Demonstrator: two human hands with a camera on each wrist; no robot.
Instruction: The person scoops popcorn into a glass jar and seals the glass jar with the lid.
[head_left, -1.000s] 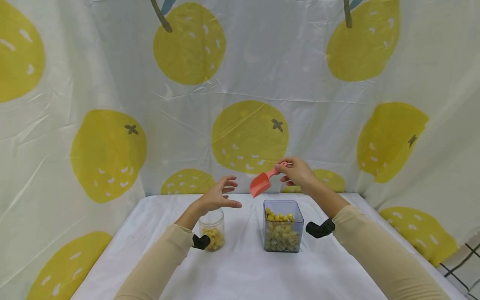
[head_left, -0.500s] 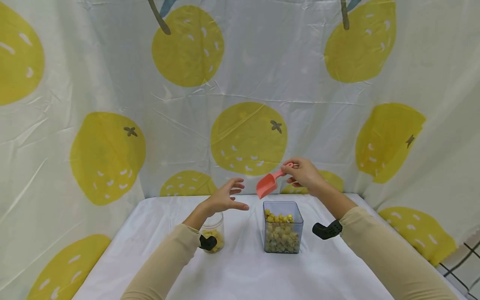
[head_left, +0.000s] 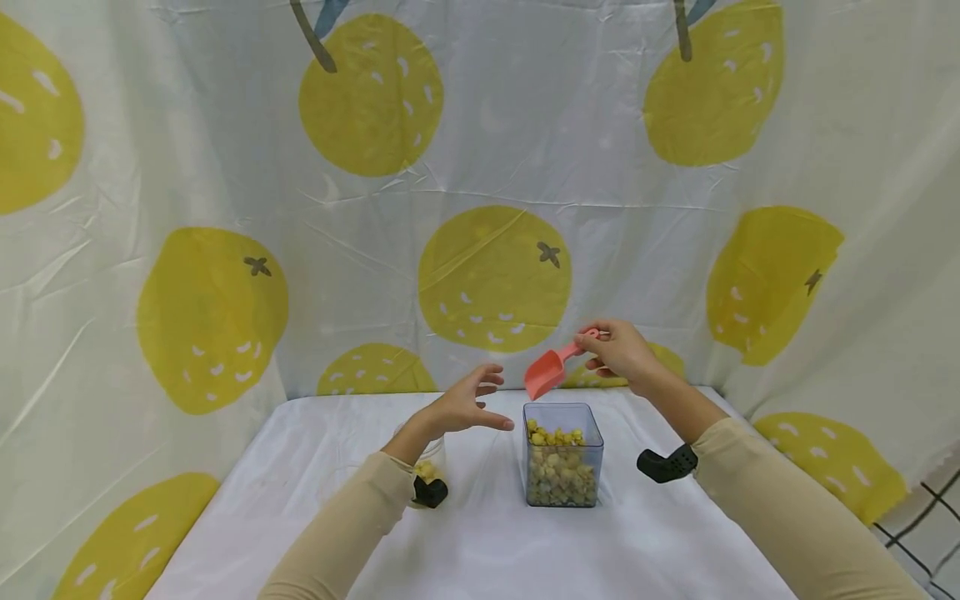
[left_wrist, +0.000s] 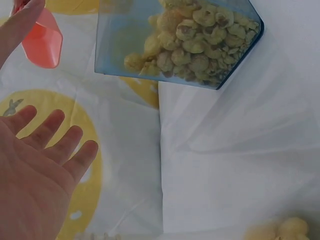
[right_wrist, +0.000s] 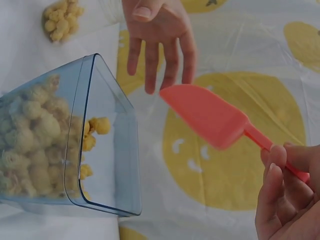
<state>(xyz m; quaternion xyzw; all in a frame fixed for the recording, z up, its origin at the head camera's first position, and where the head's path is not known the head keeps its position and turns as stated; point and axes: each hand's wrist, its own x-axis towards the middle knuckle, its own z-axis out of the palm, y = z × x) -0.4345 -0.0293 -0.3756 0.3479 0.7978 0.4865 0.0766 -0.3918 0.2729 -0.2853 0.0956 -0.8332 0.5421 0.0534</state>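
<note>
My right hand point(head_left: 617, 352) pinches the handle of a coral-pink scoop point(head_left: 546, 373), its blade hanging above the far rim of a clear bluish square container point(head_left: 564, 477). In the right wrist view the scoop point(right_wrist: 207, 115) shows no popcorn on it. Popcorn point(right_wrist: 37, 140) fills the lower part of the container. My left hand point(head_left: 465, 403) hovers left of the container with fingers spread and nothing in them; its palm point(left_wrist: 35, 185) shows in the left wrist view. Behind the left wrist stands a clear round jar point(head_left: 433, 457) holding some popcorn, partly hidden by the arm.
A white cloth point(head_left: 495, 542) covers the table. Behind it hangs a white curtain point(head_left: 360, 283) printed with big yellow fruit. A black wire grid point(head_left: 924, 517) shows at the lower right edge.
Both hands have shifted to the right, the scoop moving with the right hand until it is over the square container's back. The left arm now covers more of the jar.
</note>
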